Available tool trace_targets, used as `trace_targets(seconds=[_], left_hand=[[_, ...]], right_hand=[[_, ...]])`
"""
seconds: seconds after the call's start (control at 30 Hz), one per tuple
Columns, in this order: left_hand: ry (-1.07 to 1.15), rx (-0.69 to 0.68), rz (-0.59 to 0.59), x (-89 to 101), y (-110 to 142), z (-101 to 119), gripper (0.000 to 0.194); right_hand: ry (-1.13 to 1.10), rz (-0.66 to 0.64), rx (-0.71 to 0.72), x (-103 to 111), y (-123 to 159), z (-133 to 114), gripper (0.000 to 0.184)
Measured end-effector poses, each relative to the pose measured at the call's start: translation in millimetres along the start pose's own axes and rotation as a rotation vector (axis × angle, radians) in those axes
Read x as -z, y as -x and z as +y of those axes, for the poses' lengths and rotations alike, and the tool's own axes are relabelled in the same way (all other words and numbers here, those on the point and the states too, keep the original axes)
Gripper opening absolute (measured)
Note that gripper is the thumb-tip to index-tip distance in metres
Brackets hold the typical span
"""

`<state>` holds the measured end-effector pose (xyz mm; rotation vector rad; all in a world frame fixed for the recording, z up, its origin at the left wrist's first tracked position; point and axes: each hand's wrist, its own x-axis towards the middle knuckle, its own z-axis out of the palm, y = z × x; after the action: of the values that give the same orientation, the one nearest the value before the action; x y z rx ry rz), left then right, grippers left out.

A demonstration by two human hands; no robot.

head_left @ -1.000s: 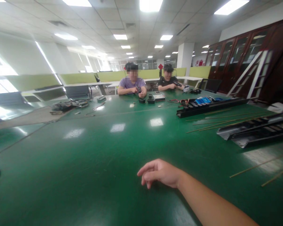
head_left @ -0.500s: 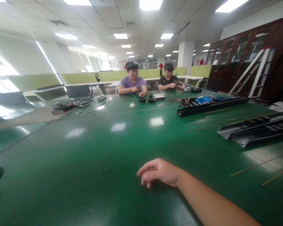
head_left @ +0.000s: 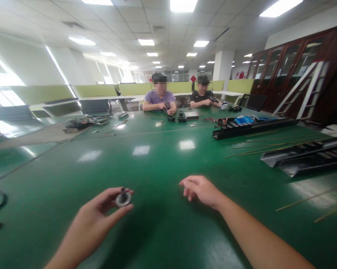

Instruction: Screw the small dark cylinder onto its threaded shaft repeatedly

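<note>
Between the fingers and thumb of my left hand point(head_left: 101, 213) is a small round part point(head_left: 123, 199) with a pale ring and a dark centre; its exact kind is not clear. That hand is closed on it, above the green table point(head_left: 157, 160). To the right, my right hand point(head_left: 200, 189) hovers over the table with its fingers loosely bent and apart, holding nothing. A gap separates the two hands.
Long black metal channels point(head_left: 303, 157) and thin brass-coloured rods point(head_left: 258, 147) lie on the right. Two people point(head_left: 159, 99) sit across the table, each handling a dark tool. A cloth with cluttered items point(head_left: 81, 123) lies far left. A stepladder point(head_left: 305, 89) stands right.
My left hand has come into view at the lower left with the small round part. My right hand has shifted slightly away and to the right.
</note>
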<state>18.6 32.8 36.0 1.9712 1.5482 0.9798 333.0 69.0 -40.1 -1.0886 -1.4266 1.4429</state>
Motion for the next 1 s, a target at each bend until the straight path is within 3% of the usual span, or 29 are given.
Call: trace_targets(seconds=[0.07, 0.13, 0.23, 0.33, 0.53, 0.73, 1.0], left_hand=[[0.078, -0.070, -0.206, -28.8, -16.9, 13.8, 0.044], [0.068, -0.148, -0.312, -58.3, -29.4, 25.3, 0.034], [0.073, -0.300, -0.362, -92.5, -38.3, 26.3, 0.027], [0.093, -0.412, -0.373, -109.6, -38.9, 11.9, 0.029], [0.096, -0.347, -0.307, -112.5, -33.0, -0.3, 0.038], [0.076, -0.303, -0.309, -111.6, -31.0, 5.2, 0.024], [0.056, -0.270, -0.266, -111.1, -30.2, 0.6, 0.022]], right_hand=[[0.273, 0.095, 0.081, 9.3, 1.4, 0.3, 0.027], [0.394, 0.115, 0.147, 13.7, 3.9, 1.3, 0.025], [0.464, 0.050, 0.229, 9.9, 8.1, 1.9, 0.024], [0.568, 0.063, 0.315, 0.3, 10.7, 1.2, 0.032], [0.662, 0.051, 0.314, -9.7, 8.3, 1.9, 0.033], [0.658, 0.056, 0.299, -10.5, 8.5, 3.9, 0.027], [0.603, 0.063, 0.353, -14.4, 10.5, 3.4, 0.024]])
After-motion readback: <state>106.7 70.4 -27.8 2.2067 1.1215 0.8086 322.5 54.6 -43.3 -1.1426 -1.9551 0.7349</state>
